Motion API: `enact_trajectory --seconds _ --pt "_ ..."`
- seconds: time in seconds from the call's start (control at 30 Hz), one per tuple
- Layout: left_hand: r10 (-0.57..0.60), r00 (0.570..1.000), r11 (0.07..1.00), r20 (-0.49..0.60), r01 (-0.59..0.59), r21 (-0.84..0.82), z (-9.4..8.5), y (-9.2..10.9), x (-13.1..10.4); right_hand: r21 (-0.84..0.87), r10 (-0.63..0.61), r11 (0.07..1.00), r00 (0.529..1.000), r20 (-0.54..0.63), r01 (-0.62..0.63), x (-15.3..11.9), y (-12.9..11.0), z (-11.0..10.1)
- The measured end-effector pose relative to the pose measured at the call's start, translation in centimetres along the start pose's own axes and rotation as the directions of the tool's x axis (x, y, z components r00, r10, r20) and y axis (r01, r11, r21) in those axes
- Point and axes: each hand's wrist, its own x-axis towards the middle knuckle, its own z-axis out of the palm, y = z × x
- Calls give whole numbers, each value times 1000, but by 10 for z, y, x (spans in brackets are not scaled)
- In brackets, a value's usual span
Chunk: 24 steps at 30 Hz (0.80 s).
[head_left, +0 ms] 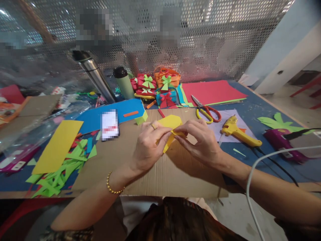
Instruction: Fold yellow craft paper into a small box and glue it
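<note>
Between my two hands is a small folded piece of yellow paper (168,143), held above a cardboard sheet (140,180). My left hand (149,145) pinches it from the left, thumb and forefinger pressed together. From the right, my right hand (197,139) grips its other side between thumb and fingertips. Parts of the paper are hidden behind the fingers. Just beyond the hands lies a flat yellow paper piece (172,119) with cut corners. Scissors (206,110) with red and yellow handles rest past my right hand, and a yellow glue gun (238,132) lies to the right.
Green paper strips (60,174) and a yellow sheet (59,147) lie at left. At the back stand a steel flask (96,77), a green bottle (124,83) and small paper boxes with bows (167,97). Red sheets (213,92) are stacked behind. A white cable (253,170) crosses my right arm.
</note>
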Motion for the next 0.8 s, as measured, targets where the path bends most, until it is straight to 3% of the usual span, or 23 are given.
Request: enact_trajectory --seconds 0.4,0.8 --pt "-4 999 1000 48 3 13 -3 -2 2 -10 21 1000 999 28 -21 1 9 1" --pt "-11 999 1000 30 10 27 -2 -1 0 -84 -56 995 998 12 57 0 7 3"
